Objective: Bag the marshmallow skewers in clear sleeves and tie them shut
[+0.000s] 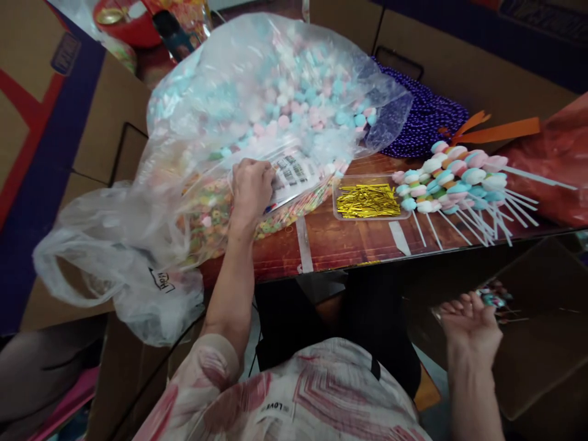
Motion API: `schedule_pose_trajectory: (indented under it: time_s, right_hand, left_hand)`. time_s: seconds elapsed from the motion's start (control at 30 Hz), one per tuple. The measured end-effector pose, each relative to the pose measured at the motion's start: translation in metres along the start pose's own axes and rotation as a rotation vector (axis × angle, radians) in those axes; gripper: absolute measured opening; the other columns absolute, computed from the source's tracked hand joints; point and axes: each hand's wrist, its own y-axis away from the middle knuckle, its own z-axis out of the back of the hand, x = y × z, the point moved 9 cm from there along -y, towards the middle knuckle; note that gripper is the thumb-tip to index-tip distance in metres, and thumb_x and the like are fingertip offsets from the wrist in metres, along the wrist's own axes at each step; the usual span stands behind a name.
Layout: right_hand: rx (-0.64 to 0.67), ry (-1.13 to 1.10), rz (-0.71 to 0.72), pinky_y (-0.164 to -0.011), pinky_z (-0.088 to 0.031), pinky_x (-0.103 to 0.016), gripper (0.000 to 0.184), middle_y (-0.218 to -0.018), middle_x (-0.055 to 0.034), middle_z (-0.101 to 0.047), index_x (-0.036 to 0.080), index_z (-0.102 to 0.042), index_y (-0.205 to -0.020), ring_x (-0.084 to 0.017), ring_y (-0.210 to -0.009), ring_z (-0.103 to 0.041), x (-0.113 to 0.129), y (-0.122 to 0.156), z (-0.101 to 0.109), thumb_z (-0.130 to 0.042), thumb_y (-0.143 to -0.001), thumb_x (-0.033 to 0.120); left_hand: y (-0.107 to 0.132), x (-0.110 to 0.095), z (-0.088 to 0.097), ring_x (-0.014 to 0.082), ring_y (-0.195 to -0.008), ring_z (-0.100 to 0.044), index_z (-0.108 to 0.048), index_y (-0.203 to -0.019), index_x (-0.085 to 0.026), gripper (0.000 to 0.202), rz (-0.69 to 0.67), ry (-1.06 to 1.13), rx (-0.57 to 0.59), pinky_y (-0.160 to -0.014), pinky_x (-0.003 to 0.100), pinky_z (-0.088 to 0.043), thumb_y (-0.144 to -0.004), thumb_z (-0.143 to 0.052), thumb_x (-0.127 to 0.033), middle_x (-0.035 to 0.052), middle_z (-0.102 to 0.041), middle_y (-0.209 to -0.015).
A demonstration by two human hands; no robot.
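My left hand (250, 187) rests, fingers curled, on a clear bag of colourful ring candies (215, 208) that lies on the wooden table (349, 236). Above that bag sits a large clear bag of pastel marshmallows (275, 92). My right hand (468, 318) hangs below the table edge at the right with its fingers spread and slightly blurred. Just past its fingertips, finished marshmallow skewers (493, 300) lie in a cardboard box (542, 343). On the table, a pile of marshmallow skewers (454, 177) fans its white sticks to the right.
A small clear tray of gold twist ties (367, 201) sits mid-table. Purple bead strings (422, 116) and orange ribbon (498, 130) lie behind the skewers, a red bag (558, 159) at far right. An empty plastic bag (114, 269) hangs off the left edge. Cardboard boxes surround the table.
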Motion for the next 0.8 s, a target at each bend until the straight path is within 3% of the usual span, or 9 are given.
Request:
schedule_pose_trajectory:
  time_s: [0.07, 0.13, 0.27, 0.33, 0.47, 0.53, 0.67, 0.73, 0.8]
  right_hand:
    - [0.012, -0.089, -0.126, -0.041, -0.018, -0.041, 0.042, -0.048, -0.0009, -0.035, 0.031, -0.054, -0.056, -0.013, -0.037, -0.030, -0.024, -0.001, 0.003, -0.055, -0.087, 0.060]
    - [-0.042, -0.167, -0.287, -0.042, -0.019, -0.039, 0.035, -0.051, -0.0009, -0.041, 0.030, -0.058, -0.060, -0.012, -0.039, -0.032, -0.035, 0.006, -0.008, -0.064, -0.081, 0.058]
    - [-0.256, -0.337, -0.585, -0.046, -0.034, -0.028, 0.036, -0.068, 0.0017, -0.056, 0.020, -0.067, -0.083, -0.009, -0.050, -0.044, -0.025, 0.034, -0.046, -0.080, -0.067, 0.049]
    - [-0.290, -0.361, -0.611, -0.048, -0.036, -0.023, 0.040, -0.069, 0.0028, -0.059, 0.017, -0.068, -0.087, -0.007, -0.052, -0.046, -0.008, 0.041, -0.066, -0.085, -0.063, 0.044]
    - [-0.190, -0.263, -0.395, -0.047, -0.036, -0.020, 0.028, -0.068, 0.0030, -0.061, 0.017, -0.071, -0.091, -0.006, -0.051, -0.046, 0.039, 0.041, -0.103, -0.081, -0.075, 0.038]
    - [-0.033, -0.192, -0.297, -0.051, -0.042, -0.022, 0.021, -0.072, 0.0015, -0.064, 0.019, -0.073, -0.095, -0.008, -0.056, -0.052, 0.065, 0.042, -0.132, -0.074, -0.085, 0.037]
    - [0.278, -0.167, -0.090, -0.080, -0.059, -0.036, 0.034, -0.112, -0.0082, -0.072, 0.025, -0.070, -0.122, -0.021, -0.097, -0.069, 0.113, 0.047, -0.198, -0.061, -0.095, 0.042]
    - [0.346, -0.113, 0.067, -0.101, -0.054, -0.044, 0.043, -0.129, -0.0109, -0.067, 0.025, -0.063, -0.134, -0.026, -0.118, -0.063, 0.131, 0.047, -0.216, -0.061, -0.095, 0.041]
    - [0.373, -0.040, 0.186, -0.111, -0.048, -0.047, 0.048, -0.138, -0.0124, -0.062, 0.024, -0.058, -0.141, -0.027, -0.130, -0.058, 0.138, 0.046, -0.224, -0.062, -0.095, 0.039]
  left_hand:
    - [-0.011, 0.014, -0.006, 0.0271, -0.090, -0.064, -0.067, -0.065, -0.022, 0.017, 0.041, -0.132, 0.036, -0.085, 0.038, -0.045, -0.081, -0.066, -0.018, 0.0070, -0.064, -0.072]
    - [-0.013, 0.022, -0.010, 0.0255, -0.080, -0.064, -0.068, -0.066, -0.021, 0.015, 0.100, -0.201, 0.047, -0.077, 0.037, -0.044, -0.081, -0.065, -0.020, 0.0060, -0.063, -0.067]
    - [-0.013, 0.022, -0.009, 0.0219, -0.075, -0.063, -0.071, -0.074, -0.020, 0.007, 0.151, -0.210, 0.018, -0.075, 0.035, -0.043, -0.080, -0.067, -0.020, 0.0040, -0.066, -0.071]
    - [-0.011, 0.014, -0.001, 0.0199, -0.078, -0.063, -0.071, -0.076, -0.020, 0.007, 0.103, -0.149, -0.063, -0.078, 0.034, -0.045, -0.081, -0.066, -0.019, 0.0035, -0.069, -0.079]
    - [0.022, -0.028, 0.018, 0.0177, -0.091, -0.062, -0.069, -0.077, -0.021, 0.009, -0.155, 0.059, -0.322, -0.085, 0.033, -0.047, -0.085, -0.067, -0.018, 0.0032, -0.070, -0.089]
    - [0.054, -0.055, 0.010, 0.0161, -0.088, -0.062, -0.070, -0.079, -0.020, 0.008, -0.257, 0.198, -0.328, -0.080, 0.032, -0.048, -0.087, -0.068, -0.021, 0.0034, -0.069, -0.090]
    - [0.117, -0.090, -0.042, 0.0162, -0.092, -0.065, -0.073, -0.083, -0.020, 0.007, -0.203, 0.546, -0.047, -0.082, 0.029, -0.051, -0.087, -0.070, -0.025, 0.0037, -0.071, -0.091]
    - [0.139, -0.087, -0.072, 0.0151, -0.086, -0.066, -0.073, -0.084, -0.020, 0.012, -0.009, 0.759, 0.094, -0.081, 0.027, -0.052, -0.085, -0.073, -0.032, 0.0031, -0.071, -0.087]
    - [0.154, -0.075, -0.100, 0.0139, -0.083, -0.066, -0.074, -0.091, -0.020, 0.024, 0.230, 0.968, 0.198, -0.080, 0.025, -0.053, -0.085, -0.072, -0.044, 0.0029, -0.072, -0.088]
